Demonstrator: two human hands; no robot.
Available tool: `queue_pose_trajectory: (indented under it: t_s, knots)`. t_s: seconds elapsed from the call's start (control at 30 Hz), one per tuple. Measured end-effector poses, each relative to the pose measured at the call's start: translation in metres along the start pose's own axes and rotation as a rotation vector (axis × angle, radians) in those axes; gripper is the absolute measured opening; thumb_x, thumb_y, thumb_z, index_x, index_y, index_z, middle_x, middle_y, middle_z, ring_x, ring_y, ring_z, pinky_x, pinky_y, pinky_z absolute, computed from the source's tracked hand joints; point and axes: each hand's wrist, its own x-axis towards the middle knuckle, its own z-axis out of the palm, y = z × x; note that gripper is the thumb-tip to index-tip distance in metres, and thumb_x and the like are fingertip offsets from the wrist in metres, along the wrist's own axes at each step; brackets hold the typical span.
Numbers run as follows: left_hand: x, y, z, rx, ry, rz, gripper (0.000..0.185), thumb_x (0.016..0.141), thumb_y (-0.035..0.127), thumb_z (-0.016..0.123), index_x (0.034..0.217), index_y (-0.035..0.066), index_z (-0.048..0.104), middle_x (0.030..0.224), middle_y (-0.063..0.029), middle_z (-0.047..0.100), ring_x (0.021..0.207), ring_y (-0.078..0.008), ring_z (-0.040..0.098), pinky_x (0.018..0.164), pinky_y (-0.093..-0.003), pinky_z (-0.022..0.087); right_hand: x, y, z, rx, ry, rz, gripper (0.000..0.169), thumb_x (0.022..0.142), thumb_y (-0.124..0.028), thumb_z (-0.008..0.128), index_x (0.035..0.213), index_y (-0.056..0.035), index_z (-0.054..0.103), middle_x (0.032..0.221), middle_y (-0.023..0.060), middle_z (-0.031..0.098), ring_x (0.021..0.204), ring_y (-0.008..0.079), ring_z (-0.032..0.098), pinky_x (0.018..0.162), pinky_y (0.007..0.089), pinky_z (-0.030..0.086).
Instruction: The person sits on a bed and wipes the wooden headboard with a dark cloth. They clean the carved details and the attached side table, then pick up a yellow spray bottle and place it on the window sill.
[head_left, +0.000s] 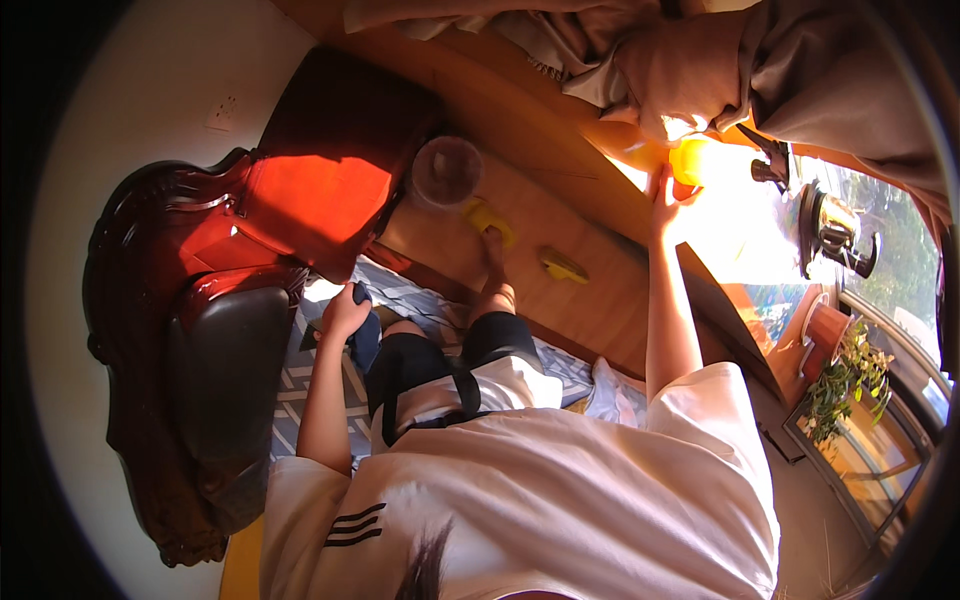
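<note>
My left hand (347, 311) is closed around a bunched dark blue cloth (366, 334), beside the wooden sofa's edge. My right hand (667, 201) reaches up to a sunlit window ledge (739, 247). A bright yellow object (688, 161) sits between its thumb and fingers; strong glare hides its exact shape. Beyond it on the ledge are a black-handled item (772, 166), too glared to name, and a glass pot with a black handle (838, 229).
A carved red-brown wooden sofa (187, 225) with a dark cushion (229, 367) stands at left. A round translucent container (448, 171) and a yellow slipper (564, 266) are on the wooden floor. Curtains (675, 67) hang above; a potted plant (825, 330) stands at right.
</note>
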Motion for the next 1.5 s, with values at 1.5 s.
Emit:
queue_pose_trajectory:
  t_s: [1.5]
  knots:
    - [-0.204,0.149,-0.004,0.030,-1.202,0.376,0.062,0.094,0.038,0.055,0.141,-0.001,0.043,0.139,-0.0176,0.051,0.127,-0.0238,0.047,0.105,-0.0318,0.037,0.030,0.007,-0.197,-0.273,-0.308,-0.781,0.047,0.084,-0.007,0.056,0.131,-0.0006,0.052,0.138,0.0199,0.051,0.128,0.0373,0.047,0.111,0.0470,0.032]
